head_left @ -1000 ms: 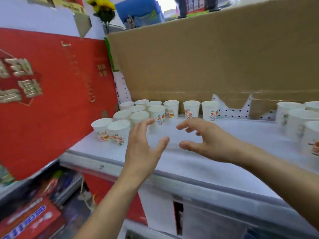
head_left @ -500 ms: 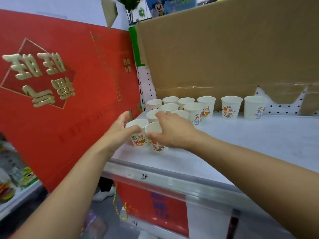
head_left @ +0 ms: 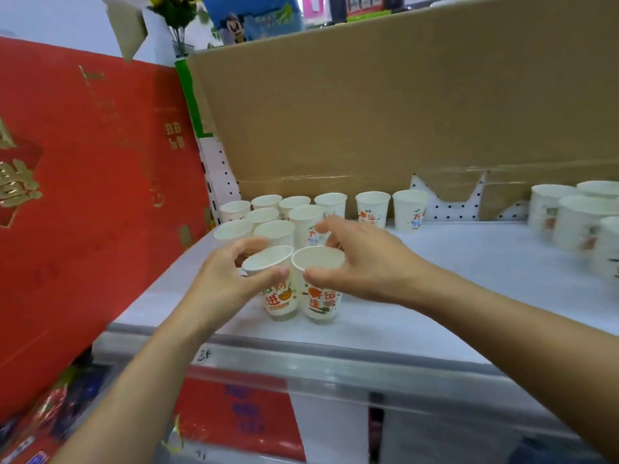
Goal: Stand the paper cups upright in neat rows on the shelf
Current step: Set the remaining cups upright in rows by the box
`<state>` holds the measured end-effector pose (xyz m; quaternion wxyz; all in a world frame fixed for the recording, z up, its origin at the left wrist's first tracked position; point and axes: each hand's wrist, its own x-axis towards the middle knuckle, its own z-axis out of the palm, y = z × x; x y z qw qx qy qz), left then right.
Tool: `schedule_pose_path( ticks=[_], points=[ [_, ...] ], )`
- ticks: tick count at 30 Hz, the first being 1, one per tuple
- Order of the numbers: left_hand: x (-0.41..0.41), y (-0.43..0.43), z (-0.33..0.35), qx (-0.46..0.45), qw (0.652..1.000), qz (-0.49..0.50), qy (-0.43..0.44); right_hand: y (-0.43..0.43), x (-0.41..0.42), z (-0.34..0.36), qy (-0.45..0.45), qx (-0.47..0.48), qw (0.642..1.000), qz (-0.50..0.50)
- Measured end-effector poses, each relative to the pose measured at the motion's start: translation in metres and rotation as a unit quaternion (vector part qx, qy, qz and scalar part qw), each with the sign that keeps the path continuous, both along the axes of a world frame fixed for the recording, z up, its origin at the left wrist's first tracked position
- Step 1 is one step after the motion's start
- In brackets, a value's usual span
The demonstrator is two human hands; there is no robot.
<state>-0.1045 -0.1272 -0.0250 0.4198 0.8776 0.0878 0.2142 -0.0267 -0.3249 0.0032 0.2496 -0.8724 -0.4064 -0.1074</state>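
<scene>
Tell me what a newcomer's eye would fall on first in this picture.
First the two hands in the middle: the left hand grips the front-left cup and the right hand grips the front-right cup, both upright near the front of the white shelf. Next, the red box at the left and the brown cardboard behind the other cups.

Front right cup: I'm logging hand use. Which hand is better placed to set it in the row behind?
Right, I'd say. The right hand grips that cup at its rim, with bare shelf on its side; the left hand holds the other front cup.
</scene>
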Motion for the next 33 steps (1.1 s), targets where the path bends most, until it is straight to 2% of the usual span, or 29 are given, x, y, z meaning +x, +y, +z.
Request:
schedule_pose_path(
  ticks=[6,12,17,23,33],
  points=[
    [0.024,-0.127,0.002,0.014,0.996,-0.077,-0.035,-0.149,-0.006,0.0,0.031,0.037,0.994,-0.097],
    [0.039,-0.269,0.001,0.011,0.979,-0.182,-0.094,-0.283,-0.023,0.005,0.03,0.032,0.982,-0.185],
    [0.05,-0.354,-0.003,0.02,0.969,-0.202,-0.141,-0.367,-0.028,0.013,0.009,0.051,0.97,-0.236],
    [0.055,-0.408,-0.015,0.086,0.97,-0.171,-0.152,-0.414,-0.026,0.003,-0.013,0.005,0.966,-0.259],
    [0.06,-0.425,-0.023,0.106,0.981,-0.119,-0.114,-0.429,-0.003,0.002,0.022,-0.048,0.97,-0.235]
  ],
)
